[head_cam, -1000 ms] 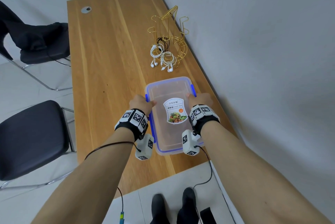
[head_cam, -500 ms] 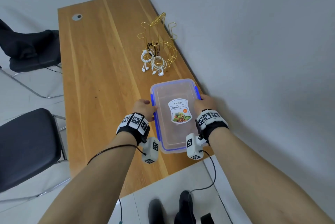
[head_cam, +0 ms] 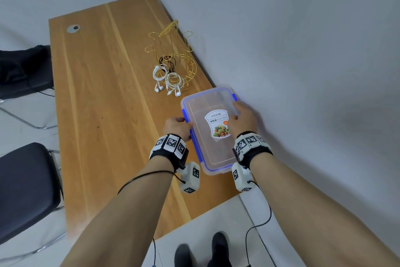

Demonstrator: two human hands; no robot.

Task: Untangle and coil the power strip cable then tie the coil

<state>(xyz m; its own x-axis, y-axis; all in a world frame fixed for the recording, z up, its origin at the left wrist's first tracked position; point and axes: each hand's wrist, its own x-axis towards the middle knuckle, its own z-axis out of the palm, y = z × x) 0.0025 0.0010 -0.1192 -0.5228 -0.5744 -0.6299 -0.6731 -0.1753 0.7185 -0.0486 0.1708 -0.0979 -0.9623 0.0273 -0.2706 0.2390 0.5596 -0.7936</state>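
A clear plastic storage box (head_cam: 216,158) with a blue-clipped lid and a food label lies near the table's right front corner. My left hand (head_cam: 176,125) grips the box's left edge at a blue clip. My right hand (head_cam: 244,116) holds the right edge, with its thumb lying on the lid. No power strip or power strip cable is in view. Behind the box, white coiled earphones (head_cam: 171,80) and a dark coiled cable (head_cam: 166,62) lie at the foot of a gold wire rack (head_cam: 171,50).
The wooden table (head_cam: 104,115) runs away from me with a cable grommet (head_cam: 73,28) at its far left. A grey wall (head_cam: 303,72) runs along its right side. Two black chairs (head_cam: 26,191) (head_cam: 23,70) stand on the left.
My right hand has shifted from the box's side so that its thumb now lies on the lid. My left hand stays on the left clip. My head has turned, shifting the view.
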